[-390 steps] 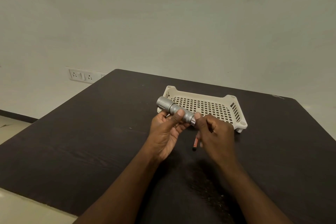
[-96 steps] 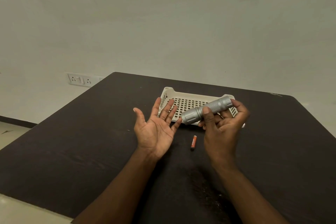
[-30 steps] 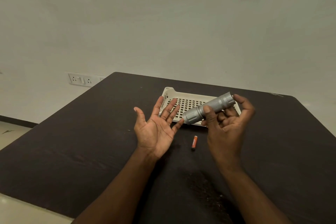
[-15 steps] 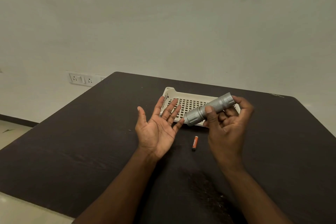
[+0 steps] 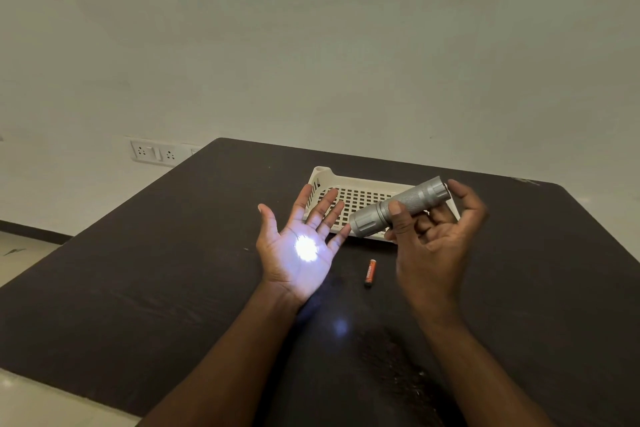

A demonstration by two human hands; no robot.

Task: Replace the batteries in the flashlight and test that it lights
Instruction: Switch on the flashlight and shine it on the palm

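Dark, almost black worktop point(image 5: 138, 270), matte, dusty and scuffed along the near edge. Cream plastic basket point(image 5: 349, 184) with a slotted floor, resting flat toward the far side of the worktop, long side roughly parallel to the far edge. Plain pale wall point(image 5: 311, 45) behind, with a small dark mark high on the right. White socket strip point(image 5: 156, 152) low on the wall at left, partly hidden by the worktop corner. Pale floor point(image 5: 20, 250) at far left below a dark skirting line.
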